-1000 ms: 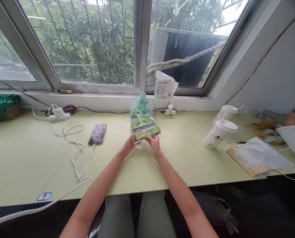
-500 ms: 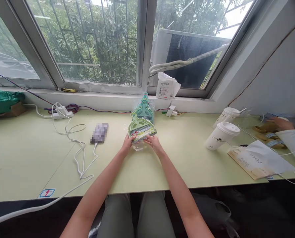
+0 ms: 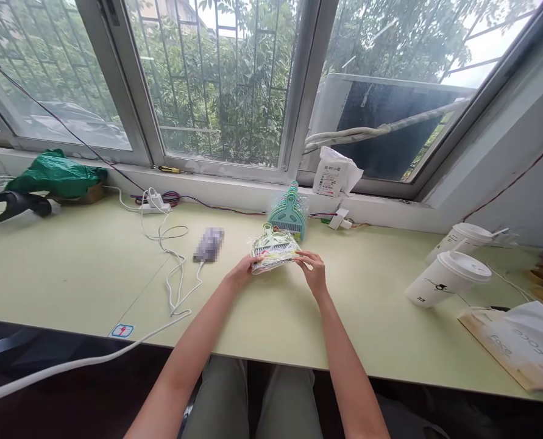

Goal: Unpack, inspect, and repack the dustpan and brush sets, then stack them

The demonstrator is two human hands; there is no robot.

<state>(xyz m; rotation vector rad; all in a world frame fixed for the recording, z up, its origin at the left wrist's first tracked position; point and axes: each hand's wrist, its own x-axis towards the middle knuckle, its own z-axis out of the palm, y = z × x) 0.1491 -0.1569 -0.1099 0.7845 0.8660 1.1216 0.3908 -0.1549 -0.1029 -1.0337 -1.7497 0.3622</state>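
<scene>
A small light-green dustpan and brush set in clear plastic wrap is held just above the table, its handle pointing toward the window. My left hand grips its left lower corner, with the thumb on the front. At the right lower corner, the fingers of my right hand pinch the edge or its wrap. Right behind it, against the sill, leans a stack of teal dustpan sets, also in clear plastic.
Left of my hands lies a blurred phone-like device with a white cable leading to a power strip. Two lidded paper cups and a tissue pack stand at right. A green bag sits far left.
The view has turned to the left, so everything appears further right. The dustpan set has tipped flatter, and my right hand has shifted outward to its right corner.
</scene>
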